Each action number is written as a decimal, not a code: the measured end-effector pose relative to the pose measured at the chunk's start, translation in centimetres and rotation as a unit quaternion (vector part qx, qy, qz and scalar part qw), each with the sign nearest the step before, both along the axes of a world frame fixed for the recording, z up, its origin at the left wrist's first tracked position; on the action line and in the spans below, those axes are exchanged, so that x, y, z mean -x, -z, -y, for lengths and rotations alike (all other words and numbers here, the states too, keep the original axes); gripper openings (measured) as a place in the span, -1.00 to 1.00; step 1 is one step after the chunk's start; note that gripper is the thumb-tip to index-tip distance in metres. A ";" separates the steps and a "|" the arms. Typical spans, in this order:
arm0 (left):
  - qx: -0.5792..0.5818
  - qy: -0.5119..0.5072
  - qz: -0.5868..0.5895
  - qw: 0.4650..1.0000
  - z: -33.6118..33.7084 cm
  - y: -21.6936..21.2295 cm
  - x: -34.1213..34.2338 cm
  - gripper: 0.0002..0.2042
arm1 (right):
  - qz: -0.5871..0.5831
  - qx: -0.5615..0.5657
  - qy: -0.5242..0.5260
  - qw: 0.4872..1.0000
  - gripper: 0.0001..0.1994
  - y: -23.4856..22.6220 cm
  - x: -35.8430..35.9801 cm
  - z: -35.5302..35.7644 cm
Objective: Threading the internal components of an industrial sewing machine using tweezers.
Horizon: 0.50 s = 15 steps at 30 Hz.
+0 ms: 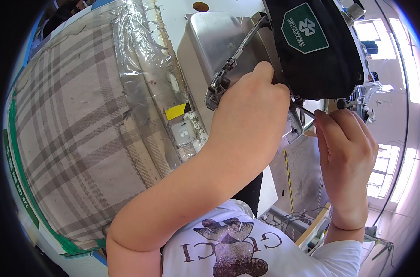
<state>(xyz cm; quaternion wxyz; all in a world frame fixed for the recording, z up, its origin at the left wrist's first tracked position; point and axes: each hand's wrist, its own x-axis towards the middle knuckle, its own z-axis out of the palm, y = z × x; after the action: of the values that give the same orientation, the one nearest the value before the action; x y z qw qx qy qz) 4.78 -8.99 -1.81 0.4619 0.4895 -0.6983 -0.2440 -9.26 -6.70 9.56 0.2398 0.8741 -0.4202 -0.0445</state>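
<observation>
Hands working at the sewing machine's needle area

Left hand (pixel 249 115) is closing over the metal lever (pixel 228 69) at the sewing machine (pixel 311 46) head, steadying it. Right hand (pixel 346 147) is pinching a thin tool (pixel 303 110) toward the needle area, which is hidden. Good practice, judged: keeping the left grip firm and the tool tip level. Plaid fabric (pixel 76 134) is lying on the desk (pixel 177 16) at left.

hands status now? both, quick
Left hand: curled against the sewing machine near its metal lever; what it grips is hidden.
Right hand: fingers pinched shut on a thin metal tool.
</observation>
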 end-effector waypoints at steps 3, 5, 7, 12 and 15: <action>-0.001 0.001 0.000 1.000 0.0 0.0 0.0 -0.92 | 0.000 0.001 0.001 1.000 -0.76 0.1 0.0 0.0; -0.001 0.001 0.001 1.000 0.0 0.0 0.0 -0.92 | 0.001 0.003 0.000 1.000 -0.76 0.1 0.0 0.0; 0.000 0.001 0.001 1.000 0.0 0.0 0.0 -0.92 | -0.001 0.003 0.001 1.000 -0.75 0.1 0.0 0.0; -0.004 0.002 0.003 1.000 0.0 -0.1 -0.1 -0.92 | 0.002 0.004 0.001 1.000 -0.75 0.1 -0.1 0.0; -0.001 0.002 0.002 1.000 0.0 0.0 -0.1 -0.92 | 0.005 0.005 0.001 1.000 -0.75 0.1 0.0 0.0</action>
<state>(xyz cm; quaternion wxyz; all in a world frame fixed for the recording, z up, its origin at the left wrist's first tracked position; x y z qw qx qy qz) 4.86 -9.01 -1.78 0.4593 0.4888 -0.7003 -0.2445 -9.21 -6.65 9.42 0.2422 0.8724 -0.4227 -0.0385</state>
